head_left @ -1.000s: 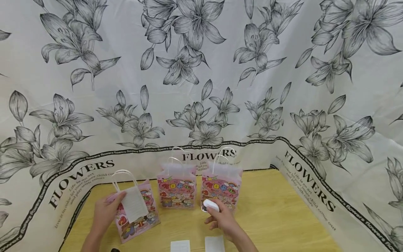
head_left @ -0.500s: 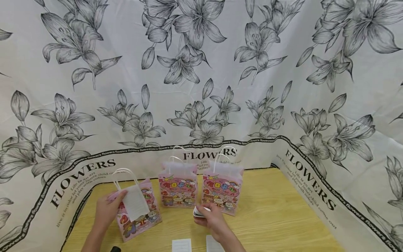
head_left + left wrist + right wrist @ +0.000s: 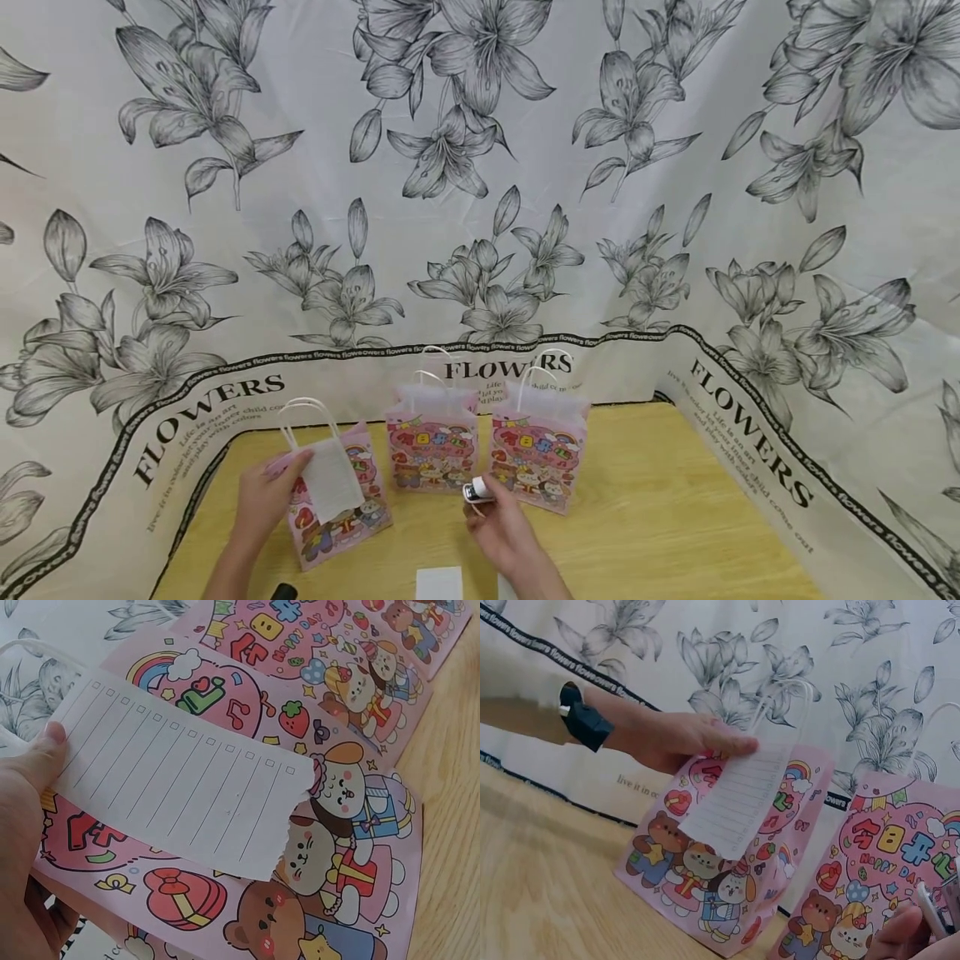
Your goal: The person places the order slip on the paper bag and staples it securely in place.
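Note:
My left hand (image 3: 262, 497) pinches a lined paper slip (image 3: 332, 482) against the top of a pink cartoon gift bag (image 3: 341, 533), thumb in front. The slip hangs over the bag's front, with a torn lower edge and a row of small boxes in the left wrist view. White handles rise behind it. My right hand (image 3: 510, 533) grips a small white-and-black tool (image 3: 475, 490) that looks like a mini stapler. It is apart from the left bag, in front of the other two bags. In the right wrist view only part of that tool (image 3: 932, 911) shows.
Two more pink gift bags stand upright at the back, one in the middle (image 3: 432, 446) and one at the right (image 3: 532, 467). A white slip (image 3: 438, 583) lies at the front, and the edge of another shows beside my right wrist. A black object (image 3: 284, 592) is cut off at the bottom.
My right hand first moved left with the stapler-like tool, then turned it so its black part shows. The left hand keeps its hold on the slip and bag. The head view shifted slightly.

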A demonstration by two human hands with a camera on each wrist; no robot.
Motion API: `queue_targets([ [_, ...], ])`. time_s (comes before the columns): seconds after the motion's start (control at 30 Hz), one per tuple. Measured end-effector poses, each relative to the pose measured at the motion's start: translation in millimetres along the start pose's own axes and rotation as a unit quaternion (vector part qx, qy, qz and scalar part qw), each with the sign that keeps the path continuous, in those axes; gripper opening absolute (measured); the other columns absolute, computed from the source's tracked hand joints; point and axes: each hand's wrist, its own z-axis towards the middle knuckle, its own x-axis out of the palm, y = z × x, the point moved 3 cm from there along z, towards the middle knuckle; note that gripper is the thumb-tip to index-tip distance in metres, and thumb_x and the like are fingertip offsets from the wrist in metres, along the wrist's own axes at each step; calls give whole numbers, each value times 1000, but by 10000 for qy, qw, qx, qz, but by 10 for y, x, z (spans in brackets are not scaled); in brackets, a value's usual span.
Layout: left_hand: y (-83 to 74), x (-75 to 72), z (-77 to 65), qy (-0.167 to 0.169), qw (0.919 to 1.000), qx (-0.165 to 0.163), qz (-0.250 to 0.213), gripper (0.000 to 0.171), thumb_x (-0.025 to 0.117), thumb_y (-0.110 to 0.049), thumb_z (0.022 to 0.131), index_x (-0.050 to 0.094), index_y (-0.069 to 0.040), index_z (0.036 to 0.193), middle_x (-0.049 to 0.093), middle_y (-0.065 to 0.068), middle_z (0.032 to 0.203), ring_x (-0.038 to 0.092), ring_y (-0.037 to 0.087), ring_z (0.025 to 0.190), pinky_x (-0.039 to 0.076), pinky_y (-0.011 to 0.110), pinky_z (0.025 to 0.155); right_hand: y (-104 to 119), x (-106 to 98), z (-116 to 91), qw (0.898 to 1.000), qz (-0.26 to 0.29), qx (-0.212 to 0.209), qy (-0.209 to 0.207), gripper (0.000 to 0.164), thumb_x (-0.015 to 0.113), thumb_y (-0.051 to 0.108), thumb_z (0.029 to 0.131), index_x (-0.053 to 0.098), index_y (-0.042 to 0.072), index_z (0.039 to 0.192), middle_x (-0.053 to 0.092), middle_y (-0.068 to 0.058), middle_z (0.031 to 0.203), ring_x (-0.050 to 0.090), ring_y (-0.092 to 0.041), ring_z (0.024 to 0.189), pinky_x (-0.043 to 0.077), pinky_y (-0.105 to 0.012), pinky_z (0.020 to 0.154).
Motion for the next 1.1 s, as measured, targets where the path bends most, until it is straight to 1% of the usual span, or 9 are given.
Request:
queue_targets([
  [0.13, -34, 17, 33, -4, 10000, 5, 34, 41, 74, -38, 87, 74, 2, 88, 67, 10, 65, 61, 16, 51, 49, 27, 46, -13, 162, 21, 9990, -33, 222, 390, 34, 45, 21, 104, 32, -1, 127, 48, -12, 106, 56, -20, 91, 45, -25, 81],
  [0.27, -49, 40, 45, 58, 9999, -2, -110, 41, 73, -38, 87, 74, 3, 90, 67, 11, 67, 62, 17, 52, 50, 28, 45, -43, 350, 49, 9951, -482, 445, 746, 25, 51, 22, 102, 46, 2, 116, 56, -8, 101, 58, -19, 92, 46, -23, 79],
  [0.37, -31, 59, 42, 113, 9997, -30, -200, 41, 73, -37, 88, 74, 3, 92, 68, 11, 67, 63, 18, 52, 50, 28, 46, -61, 510, 68, 9903, -801, 562, 987, 34, 56, 27, 100, 46, 3, 121, 58, -6, 101, 58, -18, 91, 44, -21, 72],
  [0.63, 1, 45, 21, 0, 10000, 41, -80, 41, 73, -39, 87, 75, 2, 90, 68, 9, 67, 62, 16, 52, 49, 27, 47, -180, 1084, 155, 9588, -2071, 727, 1805, 49, 49, 32, 103, 41, -7, 131, 57, -9, 99, 65, -15, 80, 50, -21, 65],
  [0.73, -1, 42, 27, -36, 10000, 44, -75, 40, 73, -40, 87, 75, 0, 88, 68, 9, 68, 62, 15, 53, 49, 26, 47, -203, 1288, 185, 9498, -2213, 848, 2045, 46, 43, 30, 106, 36, -6, 133, 53, -10, 99, 63, -15, 76, 51, -21, 65],
  [0.83, -18, 41, 31, -4, 10000, 24, -66, 42, 74, -41, 86, 74, 1, 88, 67, 8, 66, 61, 16, 52, 49, 27, 47, -187, 1451, 218, 9446, -2241, 894, 2224, 40, 43, 18, 106, 31, -5, 137, 49, -13, 103, 60, -17, 80, 50, -22, 68],
  [0.97, -23, 28, 28, 102, 9999, 4, 36, 42, 73, -41, 87, 73, 1, 87, 65, 7, 64, 60, 15, 52, 49, 27, 47, -158, 1596, 266, 9305, -2543, 661, 2554, 46, 48, 1, 101, 29, -8, 142, 52, -20, 114, 64, -24, 93, 52, -29, 79],
  [1.03, -25, 10, 14, 145, 9998, 28, 125, 42, 72, -41, 88, 73, 1, 86, 65, 6, 64, 59, 15, 52, 48, 27, 47, -153, 1653, 297, 9188, -2927, 300, 2631, 49, 54, -2, 98, 34, -6, 142, 56, -20, 118, 65, -27, 97, 53, -36, 83],
  [1.1, -28, -9, -5, 215, 9997, 0, 145, 43, 71, -43, 88, 72, 0, 85, 65, 6, 65, 60, 16, 53, 49, 28, 47, -150, 1712, 329, 9002, -3547, -246, 2514, 48, 63, 2, 94, 44, -2, 138, 61, -15, 115, 66, -25, 97, 54, -38, 82],
])
